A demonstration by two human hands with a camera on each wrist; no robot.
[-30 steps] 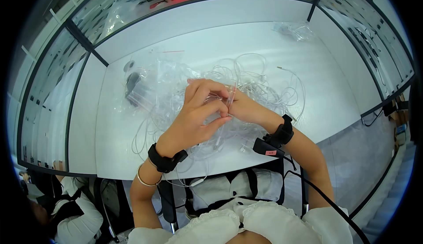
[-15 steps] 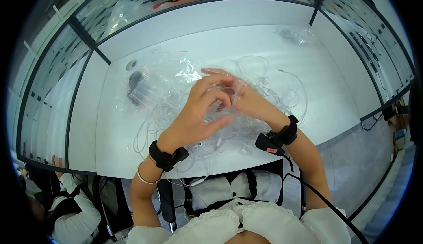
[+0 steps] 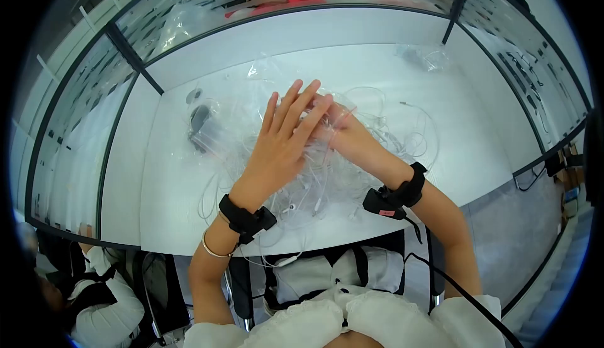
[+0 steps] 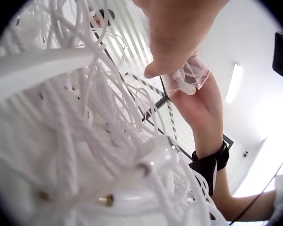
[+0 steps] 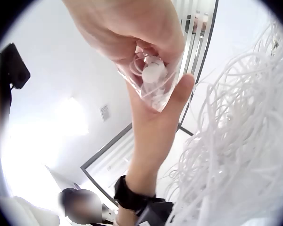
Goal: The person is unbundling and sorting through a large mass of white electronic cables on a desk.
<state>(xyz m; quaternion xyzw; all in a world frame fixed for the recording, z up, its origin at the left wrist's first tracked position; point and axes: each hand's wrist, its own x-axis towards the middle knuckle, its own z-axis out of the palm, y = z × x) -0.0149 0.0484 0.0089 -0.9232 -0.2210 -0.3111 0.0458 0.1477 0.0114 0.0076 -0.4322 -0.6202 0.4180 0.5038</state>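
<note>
A small clear plastic bag [image 5: 156, 96] with a pinkish edge lies between my two hands, with white earphones [image 5: 153, 73] inside. My right hand [image 3: 349, 137] holds the bag in its palm, fingers partly hidden behind the left. My left hand [image 3: 277, 143] lies flat over the right hand's fingers and the bag, its fingers straight and slightly spread. In the left wrist view, white cable and a round white piece show through the bag near the right palm [image 4: 200, 110]. Below both hands spreads a tangled heap of white earphone cables [image 3: 308, 191].
Clear plastic bags [image 3: 217, 134] lie left of the heap, around a dark grey object [image 3: 200, 120]. Another crumpled bag [image 3: 428, 57] is at the back right. One cable [image 3: 292, 260] hangs over the front edge. Low partitions [image 3: 302, 24] enclose the table; another person [image 3: 107, 304] sits at left.
My left hand's fingers have gone from bent around the bag to straight, and the hand has moved forward over the right hand. The right hand stays near the same spot, still holding the bag.
</note>
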